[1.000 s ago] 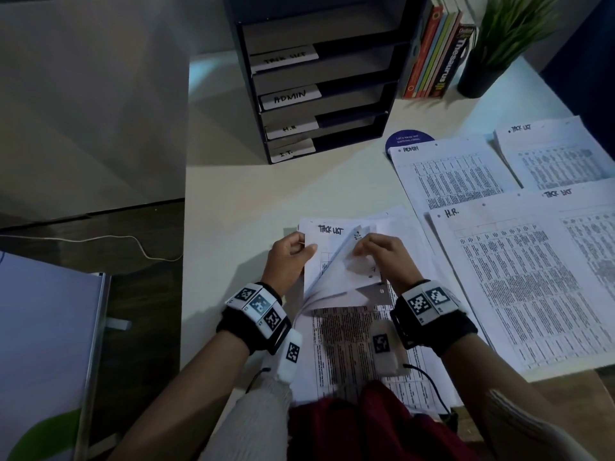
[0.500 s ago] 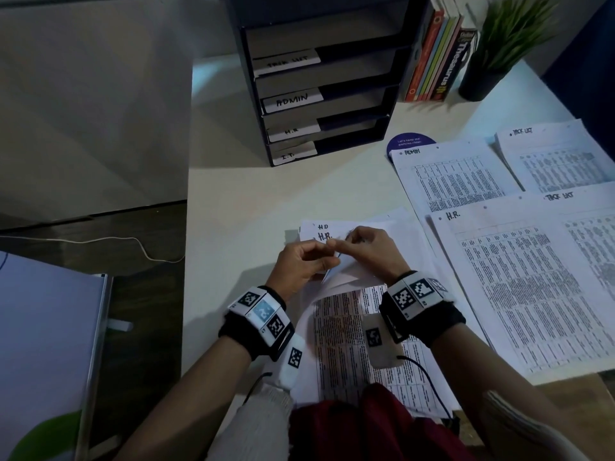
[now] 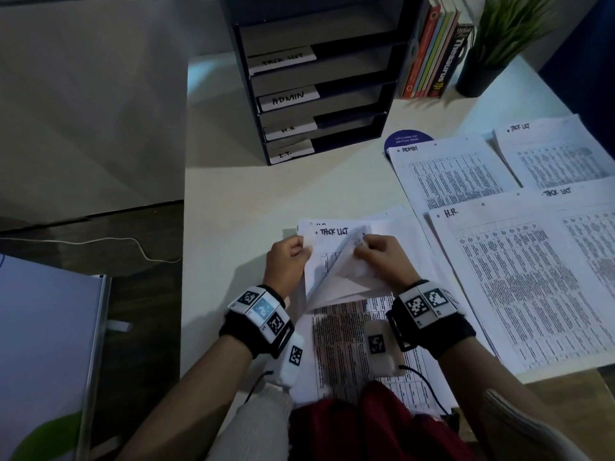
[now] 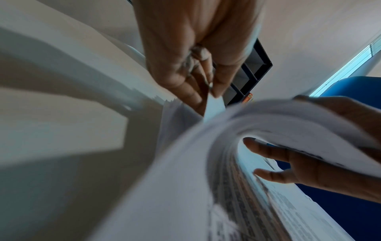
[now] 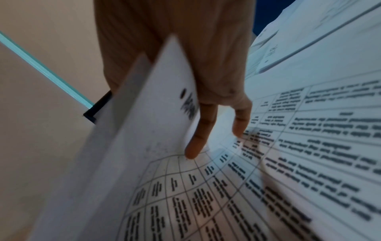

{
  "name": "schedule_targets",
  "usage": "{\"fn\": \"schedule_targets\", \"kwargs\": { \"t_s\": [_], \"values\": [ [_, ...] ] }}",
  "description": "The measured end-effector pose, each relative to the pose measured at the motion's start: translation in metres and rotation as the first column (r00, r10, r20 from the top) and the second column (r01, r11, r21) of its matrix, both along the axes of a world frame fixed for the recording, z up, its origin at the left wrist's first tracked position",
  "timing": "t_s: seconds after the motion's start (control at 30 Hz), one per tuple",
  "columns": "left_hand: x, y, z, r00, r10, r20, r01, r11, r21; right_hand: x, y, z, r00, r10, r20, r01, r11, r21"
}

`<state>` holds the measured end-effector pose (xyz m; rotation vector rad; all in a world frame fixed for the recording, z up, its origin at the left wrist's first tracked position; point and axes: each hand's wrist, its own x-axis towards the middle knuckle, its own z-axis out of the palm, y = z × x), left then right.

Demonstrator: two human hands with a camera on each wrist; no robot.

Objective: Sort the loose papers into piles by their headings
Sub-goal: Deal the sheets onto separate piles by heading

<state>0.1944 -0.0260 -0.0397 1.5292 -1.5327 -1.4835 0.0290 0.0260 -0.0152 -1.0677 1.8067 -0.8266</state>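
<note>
A stack of loose printed papers (image 3: 346, 331) lies on the white table (image 3: 266, 194) in front of me. Its upper sheets are curled back towards me, baring a sheet headed "TASK LIST" (image 3: 334, 231). My left hand (image 3: 303, 250) pinches the left edge of a sheet (image 4: 214, 108). My right hand (image 3: 362, 243) holds the curled-back sheets (image 5: 156, 114) by their corner, with its fingers (image 5: 198, 138) reaching under them. Sorted piles lie to the right: ADMIN (image 3: 449, 174), H.R. (image 3: 519, 277) and two headed TASK LIST (image 3: 552, 151), (image 3: 595, 227).
A dark letter tray (image 3: 319, 94) with shelves labelled TASK LIST, ADMIN, H.R. and I.T. stands at the back. Books (image 3: 432, 51) and a potted plant (image 3: 492, 44) stand to its right. A blue round card (image 3: 407, 138) peeks from under the ADMIN pile. The table's left edge drops to dark floor.
Half a second ago my hands were close together over a sheet headed H.R. They have drawn apart, and a TASK LIST sheet now shows under the curled-back sheets.
</note>
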Motion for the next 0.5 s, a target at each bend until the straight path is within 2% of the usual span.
{"fn": "schedule_targets", "kwargs": {
  "t_s": [0.07, 0.1, 0.23, 0.3, 0.37, 0.43, 0.5],
  "values": [
    [0.000, 0.000, -0.001, 0.995, 0.063, 0.075, -0.063, 0.998, -0.014, -0.003, 0.006, -0.002, 0.997, -0.079, 0.017, 0.079, 0.997, -0.003],
    [0.000, 0.001, 0.000, 0.995, 0.069, 0.068, -0.069, 0.998, -0.007, -0.005, 0.008, -0.003, 0.992, -0.119, 0.032, 0.119, 0.993, -0.006],
    [-0.001, 0.005, 0.010, 0.998, -0.053, -0.046, 0.055, 0.997, 0.061, -0.001, 0.005, 0.005, 0.963, -0.189, 0.191, 0.190, 0.982, 0.009],
    [-0.002, 0.008, 0.015, 0.984, -0.095, -0.148, 0.120, 0.978, 0.168, 0.004, 0.000, 0.010, 0.936, -0.154, 0.315, 0.157, 0.988, 0.016],
    [-0.004, 0.010, 0.018, 0.972, -0.086, -0.218, 0.144, 0.954, 0.262, 0.006, -0.007, 0.009, 0.927, -0.100, 0.362, 0.111, 0.994, -0.011],
    [-0.002, 0.010, 0.016, 0.974, -0.094, -0.208, 0.148, 0.953, 0.265, 0.004, -0.012, 0.007, 0.938, -0.071, 0.339, 0.085, 0.996, -0.027],
    [0.002, 0.009, 0.009, 0.987, -0.087, -0.133, 0.118, 0.961, 0.249, 0.001, -0.015, 0.003, 0.954, -0.022, 0.299, 0.035, 0.999, -0.039]
  ]
}}
